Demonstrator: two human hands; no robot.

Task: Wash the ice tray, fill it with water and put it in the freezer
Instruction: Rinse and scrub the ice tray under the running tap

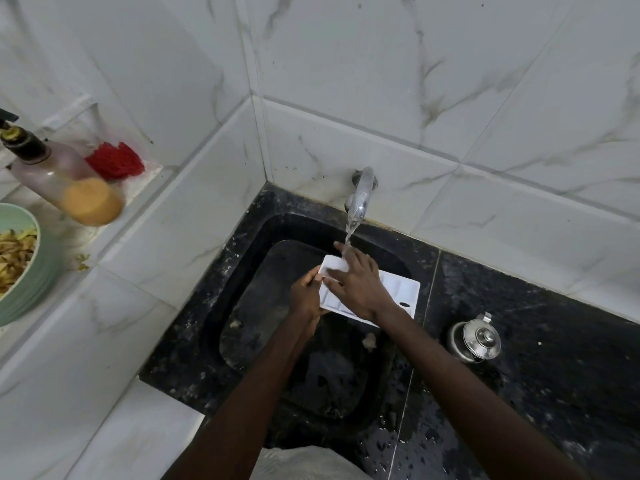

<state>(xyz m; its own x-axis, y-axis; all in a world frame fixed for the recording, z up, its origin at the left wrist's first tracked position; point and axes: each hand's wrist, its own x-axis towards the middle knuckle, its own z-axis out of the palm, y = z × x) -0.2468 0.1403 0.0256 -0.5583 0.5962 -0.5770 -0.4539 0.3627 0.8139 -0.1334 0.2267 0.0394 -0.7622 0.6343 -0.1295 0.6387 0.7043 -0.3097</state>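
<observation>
A white ice tray (401,289) is held over the black sink (263,306), under the running tap (362,192). My left hand (306,299) grips the tray's near left edge from below. My right hand (356,282) lies flat on top of the tray with fingers spread, covering its middle. The water stream (349,233) falls onto my right fingertips and the tray's far end. Only the tray's far corner and right part show.
A steel kettle (476,337) stands on the wet black counter (554,341) right of the sink. On the left ledge are a soap pump bottle (65,181), a red scrubber (116,161) and a green bowl (34,271) of peelings. Tiled walls close in behind.
</observation>
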